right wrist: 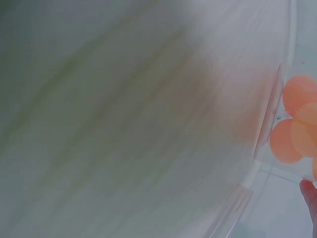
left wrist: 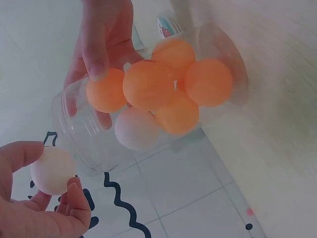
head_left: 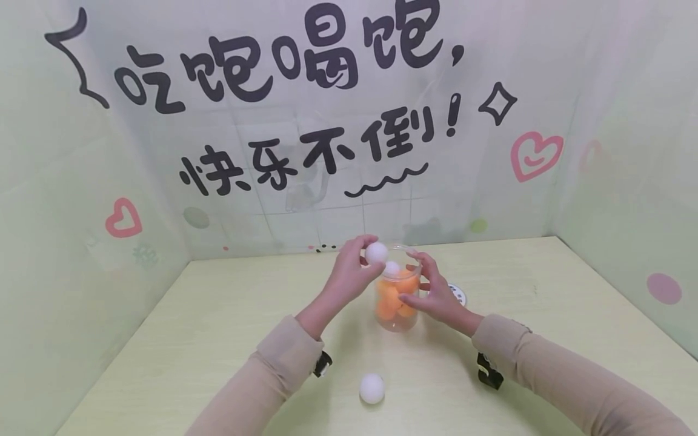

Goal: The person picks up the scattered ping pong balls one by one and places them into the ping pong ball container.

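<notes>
My left hand (head_left: pixel 351 266) pinches a white ping-pong ball (head_left: pixel 376 254) between thumb and fingers, just beside the mouth of a clear plastic jar (head_left: pixel 397 324). Orange ping-pong balls (left wrist: pixel 148 85) fill much of the jar, with one white ball (left wrist: pixel 136 128) among them near the top. From the other side my right hand (head_left: pixel 436 293) grips the jar, thumb on the front and fingers around the upper wall. The jar stands upright on the table. In the right wrist view only a fingertip (right wrist: pixel 308 191) and some orange balls (right wrist: pixel 297 124) show at the edge.
Another white ball (head_left: pixel 372 389) lies on the pale table (head_left: pixel 245 339) in front of the jar. A round white lid with print (head_left: pixel 457 295) lies behind my right hand. Printed curtains (head_left: pixel 305 212) enclose the table at the back and sides.
</notes>
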The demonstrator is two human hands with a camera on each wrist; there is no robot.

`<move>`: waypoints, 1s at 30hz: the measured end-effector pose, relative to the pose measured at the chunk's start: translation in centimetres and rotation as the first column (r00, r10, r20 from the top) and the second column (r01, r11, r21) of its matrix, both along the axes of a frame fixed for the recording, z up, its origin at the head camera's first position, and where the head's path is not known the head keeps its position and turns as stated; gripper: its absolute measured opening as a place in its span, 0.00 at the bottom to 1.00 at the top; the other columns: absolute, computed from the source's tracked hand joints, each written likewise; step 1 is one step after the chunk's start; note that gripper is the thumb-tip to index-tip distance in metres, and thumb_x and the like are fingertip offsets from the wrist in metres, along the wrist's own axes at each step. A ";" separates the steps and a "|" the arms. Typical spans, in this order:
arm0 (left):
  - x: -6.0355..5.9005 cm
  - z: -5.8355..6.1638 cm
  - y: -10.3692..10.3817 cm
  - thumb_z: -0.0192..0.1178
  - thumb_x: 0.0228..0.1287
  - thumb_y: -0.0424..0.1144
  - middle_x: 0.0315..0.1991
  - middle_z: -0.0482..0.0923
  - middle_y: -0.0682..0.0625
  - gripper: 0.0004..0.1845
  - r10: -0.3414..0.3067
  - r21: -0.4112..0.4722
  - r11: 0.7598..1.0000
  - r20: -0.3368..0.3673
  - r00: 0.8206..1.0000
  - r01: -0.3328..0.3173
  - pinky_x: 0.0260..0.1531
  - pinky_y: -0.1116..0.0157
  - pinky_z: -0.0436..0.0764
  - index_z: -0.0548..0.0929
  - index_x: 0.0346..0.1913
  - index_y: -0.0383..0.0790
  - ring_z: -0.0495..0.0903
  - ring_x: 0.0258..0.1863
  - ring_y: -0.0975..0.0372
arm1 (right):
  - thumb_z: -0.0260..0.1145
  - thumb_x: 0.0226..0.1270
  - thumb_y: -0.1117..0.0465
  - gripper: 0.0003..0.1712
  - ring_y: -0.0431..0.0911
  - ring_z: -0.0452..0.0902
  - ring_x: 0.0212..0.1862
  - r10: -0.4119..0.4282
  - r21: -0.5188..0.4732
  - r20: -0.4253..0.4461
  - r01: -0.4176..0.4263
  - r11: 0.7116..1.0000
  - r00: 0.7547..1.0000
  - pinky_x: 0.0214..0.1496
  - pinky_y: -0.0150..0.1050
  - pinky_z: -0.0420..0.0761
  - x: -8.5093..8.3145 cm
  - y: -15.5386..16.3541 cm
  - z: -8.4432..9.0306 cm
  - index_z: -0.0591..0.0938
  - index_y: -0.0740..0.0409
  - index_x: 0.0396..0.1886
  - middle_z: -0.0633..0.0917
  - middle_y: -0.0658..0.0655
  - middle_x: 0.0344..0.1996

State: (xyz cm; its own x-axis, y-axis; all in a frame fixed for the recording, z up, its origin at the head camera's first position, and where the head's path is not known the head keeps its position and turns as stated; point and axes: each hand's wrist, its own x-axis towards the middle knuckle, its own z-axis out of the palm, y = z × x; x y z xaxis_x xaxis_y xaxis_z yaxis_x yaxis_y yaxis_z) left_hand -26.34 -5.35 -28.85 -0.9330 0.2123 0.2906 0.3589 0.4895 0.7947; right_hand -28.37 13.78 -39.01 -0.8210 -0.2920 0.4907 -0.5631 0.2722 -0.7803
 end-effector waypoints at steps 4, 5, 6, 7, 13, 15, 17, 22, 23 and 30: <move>-0.1 0.0 0.2 0.60 0.55 0.32 0.52 0.70 0.41 0.25 -0.001 -0.015 1.000 0.017 1.000 0.001 0.33 0.66 0.76 0.71 0.58 0.36 0.72 0.41 0.55 | 0.70 0.53 0.64 0.45 0.60 0.65 0.62 -0.006 0.007 0.007 0.006 1.000 1.000 0.51 0.55 0.74 0.0 0.0 0.0 0.55 0.50 0.66 0.60 0.61 0.65; -0.1 0.1 0.3 0.60 0.56 0.33 0.53 0.70 0.42 0.25 -0.001 -0.018 1.000 0.025 1.000 0.002 0.33 0.66 0.76 0.70 0.58 0.37 0.72 0.41 0.54 | 0.70 0.53 0.64 0.45 0.60 0.65 0.62 -0.007 0.007 0.007 0.007 1.000 1.000 0.51 0.56 0.74 -0.1 0.0 0.0 0.55 0.50 0.66 0.59 0.61 0.66; -0.1 0.1 0.4 0.60 0.56 0.34 0.54 0.70 0.41 0.25 -0.003 -0.022 1.000 0.032 0.999 0.003 0.34 0.65 0.77 0.70 0.59 0.38 0.72 0.42 0.54 | 0.70 0.53 0.64 0.45 0.60 0.65 0.62 -0.008 0.009 0.008 0.008 1.000 1.000 0.51 0.56 0.74 -0.1 0.0 0.0 0.55 0.49 0.66 0.59 0.61 0.66; -0.1 0.2 0.5 0.60 0.57 0.34 0.54 0.70 0.42 0.25 -0.004 -0.025 1.000 0.036 0.999 0.005 0.34 0.65 0.77 0.70 0.59 0.38 0.72 0.42 0.54 | 0.70 0.52 0.64 0.45 0.60 0.65 0.62 -0.009 0.010 0.010 0.009 1.000 1.000 0.51 0.56 0.74 -0.1 0.0 0.0 0.55 0.49 0.66 0.59 0.61 0.66; 0.1 0.5 0.8 0.59 0.58 0.34 0.55 0.69 0.43 0.25 -0.013 -0.034 0.999 0.055 0.998 0.015 0.36 0.64 0.77 0.70 0.59 0.40 0.73 0.44 0.54 | 0.70 0.52 0.64 0.45 0.59 0.64 0.62 -0.008 0.003 0.017 0.007 1.000 1.000 0.52 0.55 0.73 0.0 -0.1 0.1 0.54 0.50 0.66 0.57 0.58 0.67; 0.3 0.5 0.7 0.59 0.58 0.34 0.55 0.69 0.43 0.24 -0.021 -0.033 0.999 0.055 0.998 0.023 0.36 0.64 0.77 0.70 0.59 0.40 0.72 0.44 0.54 | 0.70 0.53 0.64 0.45 0.59 0.64 0.62 -0.008 0.004 0.017 0.008 1.000 1.000 0.52 0.56 0.73 0.1 -0.1 0.2 0.55 0.50 0.66 0.57 0.58 0.67; 0.5 0.5 0.5 0.59 0.58 0.34 0.55 0.69 0.43 0.24 -0.031 -0.035 0.999 0.050 0.998 0.033 0.36 0.64 0.77 0.70 0.59 0.40 0.72 0.44 0.54 | 0.70 0.53 0.64 0.45 0.59 0.64 0.62 -0.011 0.006 0.013 0.010 1.000 1.000 0.52 0.56 0.73 0.2 -0.1 0.1 0.55 0.49 0.66 0.58 0.58 0.66; 1.1 0.3 -0.2 0.59 0.57 0.34 0.54 0.70 0.42 0.23 -0.061 -0.055 0.997 0.024 0.998 0.062 0.34 0.65 0.77 0.71 0.57 0.39 0.73 0.42 0.55 | 0.70 0.52 0.64 0.45 0.60 0.65 0.62 -0.015 0.006 0.006 0.015 1.000 1.000 0.52 0.56 0.73 0.4 -0.2 0.1 0.55 0.49 0.66 0.58 0.60 0.66; 1.3 0.3 -0.4 0.59 0.57 0.34 0.53 0.71 0.42 0.23 -0.061 -0.059 0.996 0.027 0.998 0.063 0.34 0.65 0.78 0.72 0.57 0.39 0.74 0.41 0.55 | 0.70 0.52 0.64 0.46 0.60 0.65 0.62 -0.017 0.006 0.006 0.017 1.000 1.000 0.52 0.56 0.73 0.4 -0.3 0.1 0.55 0.50 0.66 0.58 0.60 0.66; 2.7 -0.3 -1.5 0.59 0.57 0.33 0.49 0.75 0.43 0.19 -0.052 -0.091 0.994 0.053 0.997 0.057 0.31 0.66 0.79 0.75 0.53 0.38 0.78 0.33 0.57 | 0.70 0.51 0.66 0.46 0.61 0.64 0.62 -0.015 -0.006 -0.006 0.015 1.000 1.000 0.52 0.56 0.74 0.6 -0.5 -0.1 0.54 0.53 0.66 0.57 0.61 0.67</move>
